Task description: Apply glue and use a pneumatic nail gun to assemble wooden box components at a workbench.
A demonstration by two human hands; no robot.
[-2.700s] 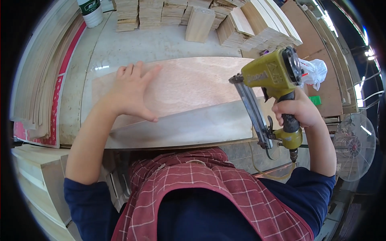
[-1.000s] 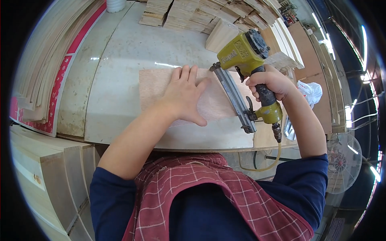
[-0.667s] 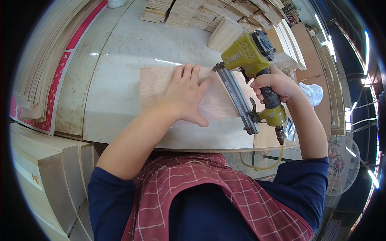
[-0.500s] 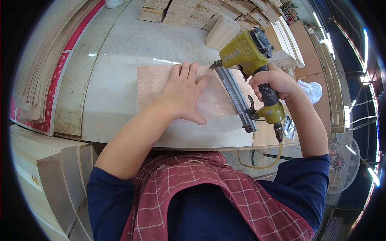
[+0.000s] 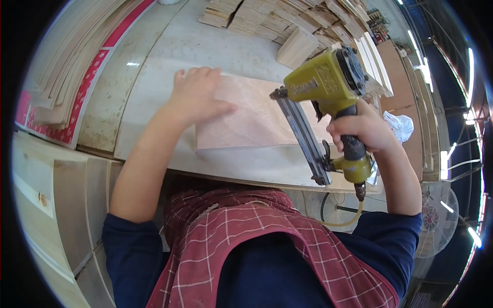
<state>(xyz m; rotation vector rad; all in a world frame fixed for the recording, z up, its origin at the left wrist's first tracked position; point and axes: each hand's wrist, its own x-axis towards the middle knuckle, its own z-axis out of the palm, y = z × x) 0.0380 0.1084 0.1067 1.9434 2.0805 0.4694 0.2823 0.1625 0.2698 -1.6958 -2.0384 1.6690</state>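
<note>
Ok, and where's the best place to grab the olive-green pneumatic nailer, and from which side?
Probably grip the pneumatic nailer by its black handle, from the person's right, where the right hand holds it: the handle is slim and rounded, while the long metal magazine runs down on its left, leaving the right side freer.

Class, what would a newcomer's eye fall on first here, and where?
The yellow-green pneumatic nail gun, gripped in the right hand, right of centre. Next, the pinkish plywood panel in the middle, partly hidden by the left hand. Then the maroon checked apron, lower centre.
</note>
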